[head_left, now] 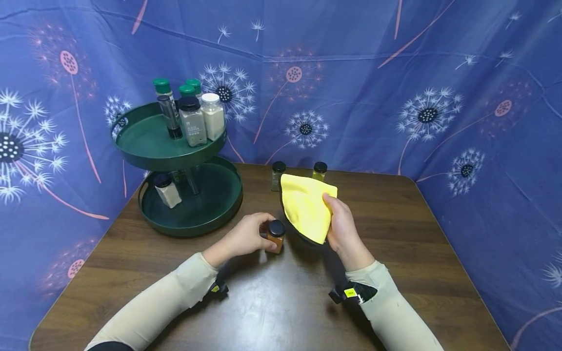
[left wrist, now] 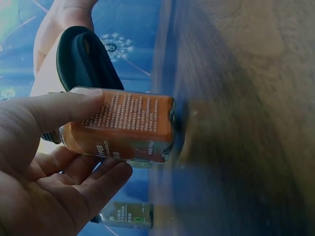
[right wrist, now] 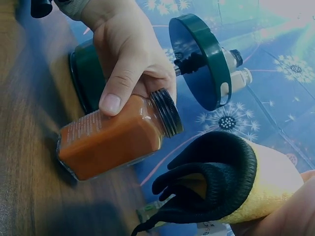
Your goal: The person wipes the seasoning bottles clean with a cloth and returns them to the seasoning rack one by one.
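My left hand [head_left: 247,235] pinches a square glass spice jar [head_left: 275,240] of orange powder, thumb on one side and fingers on the other. The jar has a black lid, and white print covers one face [left wrist: 123,113]. Its base is close to the tabletop; I cannot tell whether it touches. To the right, my right hand [head_left: 343,228] grips a folded yellow cloth [head_left: 307,204] with black edging [right wrist: 231,152], held above the table beside the jar. In the right wrist view the left thumb [right wrist: 112,102] presses the jar below its lid.
A two-tier green round rack stands at the left; its upper tray [head_left: 145,148] bears several spice bottles, and its lower tray [head_left: 197,226] a black-lidded jar [head_left: 168,191] of pale contents. Two black-lidded jars, one left [head_left: 277,176] and one right [head_left: 319,170], stand behind the cloth.
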`<state>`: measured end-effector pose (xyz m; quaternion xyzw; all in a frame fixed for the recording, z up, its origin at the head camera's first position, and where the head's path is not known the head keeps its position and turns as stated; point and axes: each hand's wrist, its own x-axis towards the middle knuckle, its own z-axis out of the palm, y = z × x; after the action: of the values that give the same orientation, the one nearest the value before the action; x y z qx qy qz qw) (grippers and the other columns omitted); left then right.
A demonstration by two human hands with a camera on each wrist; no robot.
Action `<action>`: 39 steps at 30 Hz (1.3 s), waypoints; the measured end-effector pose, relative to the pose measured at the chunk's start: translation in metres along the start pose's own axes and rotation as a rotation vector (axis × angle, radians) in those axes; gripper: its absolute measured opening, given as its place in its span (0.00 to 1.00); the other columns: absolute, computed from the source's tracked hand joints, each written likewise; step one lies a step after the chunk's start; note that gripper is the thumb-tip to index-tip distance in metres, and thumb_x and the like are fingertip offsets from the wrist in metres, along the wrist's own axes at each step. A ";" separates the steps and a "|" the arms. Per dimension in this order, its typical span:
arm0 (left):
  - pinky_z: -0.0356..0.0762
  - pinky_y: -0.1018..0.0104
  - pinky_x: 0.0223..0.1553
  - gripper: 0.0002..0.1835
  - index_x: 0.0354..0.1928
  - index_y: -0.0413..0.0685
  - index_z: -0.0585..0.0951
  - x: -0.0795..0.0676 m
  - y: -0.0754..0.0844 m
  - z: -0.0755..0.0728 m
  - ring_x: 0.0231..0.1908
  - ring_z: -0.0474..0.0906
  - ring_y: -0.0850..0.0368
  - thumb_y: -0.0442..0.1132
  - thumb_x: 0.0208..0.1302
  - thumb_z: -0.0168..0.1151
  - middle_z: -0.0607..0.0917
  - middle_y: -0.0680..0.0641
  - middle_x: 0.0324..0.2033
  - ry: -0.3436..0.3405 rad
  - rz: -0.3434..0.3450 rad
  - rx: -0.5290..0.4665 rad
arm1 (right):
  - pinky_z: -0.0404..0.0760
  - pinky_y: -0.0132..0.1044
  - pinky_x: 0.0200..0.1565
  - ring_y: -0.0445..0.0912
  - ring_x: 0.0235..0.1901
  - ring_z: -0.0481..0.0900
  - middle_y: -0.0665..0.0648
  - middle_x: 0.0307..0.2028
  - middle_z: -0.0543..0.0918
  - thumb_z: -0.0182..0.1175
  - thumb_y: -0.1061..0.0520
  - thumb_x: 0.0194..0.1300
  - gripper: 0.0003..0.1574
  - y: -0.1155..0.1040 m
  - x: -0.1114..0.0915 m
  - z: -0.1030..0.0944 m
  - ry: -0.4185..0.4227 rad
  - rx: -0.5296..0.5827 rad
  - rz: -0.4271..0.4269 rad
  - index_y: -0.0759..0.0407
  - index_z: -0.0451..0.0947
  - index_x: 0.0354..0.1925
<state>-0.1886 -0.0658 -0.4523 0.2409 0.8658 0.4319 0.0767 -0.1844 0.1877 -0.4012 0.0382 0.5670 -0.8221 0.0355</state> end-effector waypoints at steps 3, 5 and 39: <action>0.79 0.57 0.52 0.27 0.50 0.55 0.83 -0.001 0.000 0.002 0.47 0.82 0.60 0.38 0.46 0.84 0.86 0.58 0.42 0.007 -0.012 0.018 | 0.82 0.35 0.47 0.43 0.43 0.84 0.51 0.42 0.85 0.49 0.51 0.80 0.26 0.002 -0.001 0.001 0.002 -0.035 -0.005 0.69 0.69 0.64; 0.78 0.57 0.51 0.27 0.50 0.55 0.83 -0.003 0.000 0.002 0.46 0.81 0.60 0.39 0.46 0.84 0.86 0.58 0.42 0.012 -0.016 0.021 | 0.82 0.35 0.46 0.43 0.42 0.85 0.51 0.41 0.85 0.49 0.50 0.79 0.26 0.004 -0.001 0.002 0.005 -0.056 -0.004 0.69 0.70 0.63; 0.83 0.55 0.48 0.21 0.47 0.39 0.82 -0.014 -0.002 0.012 0.41 0.85 0.53 0.29 0.49 0.75 0.88 0.46 0.39 0.210 0.211 0.169 | 0.72 0.50 0.67 0.58 0.64 0.78 0.68 0.59 0.83 0.59 0.55 0.71 0.20 0.050 -0.059 0.057 -0.363 -1.551 -0.996 0.69 0.79 0.53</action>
<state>-0.1733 -0.0650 -0.4622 0.2895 0.8721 0.3861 -0.0805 -0.1219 0.1178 -0.4215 -0.3718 0.8934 -0.1288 -0.2169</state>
